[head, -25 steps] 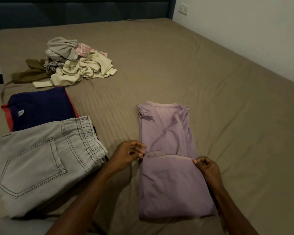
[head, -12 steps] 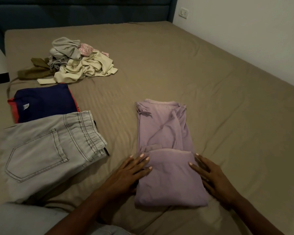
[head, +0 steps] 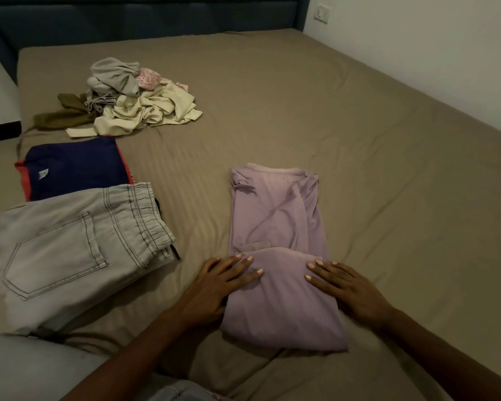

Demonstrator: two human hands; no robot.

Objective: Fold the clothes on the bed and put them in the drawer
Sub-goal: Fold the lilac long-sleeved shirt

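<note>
Pressing flat on a lilac T-shirt (head: 275,227), soft knit, folded into a long rectangle with its lower third doubled up over itself: left hand (head: 214,287) lying on the near-left edge of the fold, fingers straight and spread, gripping nothing; right hand (head: 347,287) mirroring it on the near-right edge, fingers likewise flat and open. Lying lengthwise on the bed (head: 373,175), its taupe sheet faintly striped and creased around the shirt. Sitting left of the shirt, well apart: pale grey denim trousers (head: 70,250), folded, elastic waistband and stitched back pocket showing. Resting beyond the trousers, a navy garment (head: 75,166) with red trim, folded square. Waiting farther back and left of the shirt, a crumpled heap of unfolded clothes (head: 133,99), cream, grey, pink and olive.
</note>
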